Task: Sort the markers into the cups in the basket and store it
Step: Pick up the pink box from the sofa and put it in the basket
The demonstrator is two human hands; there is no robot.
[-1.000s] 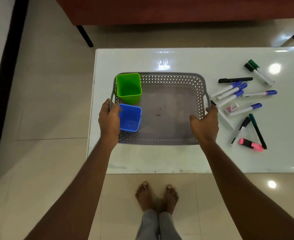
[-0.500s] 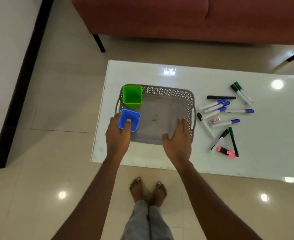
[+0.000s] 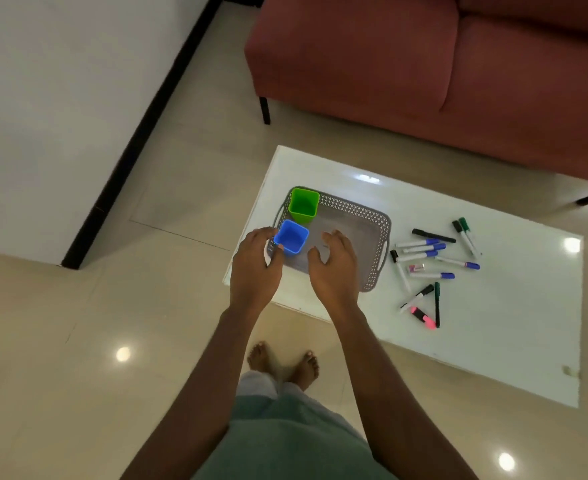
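Note:
A grey perforated basket [image 3: 377, 233] sits at the left end of the white table [image 3: 507, 334]. In its left part stand an empty green cup [image 3: 304, 205] at the back and an empty blue cup [image 3: 291, 236] in front. My left hand [image 3: 256, 268] hovers at the basket's left front corner, fingers apart, fingertips beside the blue cup. My right hand [image 3: 334, 268] is open over the basket's front middle, holding nothing. Several markers [image 3: 424, 252] with blue, black and green caps, plus a pink highlighter [image 3: 423, 317], lie scattered on the table right of the basket.
A red sofa [image 3: 424, 74] stands behind the table. Glossy tiled floor [image 3: 77, 341] lies to the left and in front, with a white wall and black skirting [image 3: 140, 133] at the left. My bare feet [image 3: 283, 363] stand just before the table's near edge.
Both hands have let go of the basket's handles and come together over its front. The view has pulled back and tilted, so the sofa and wall show more.

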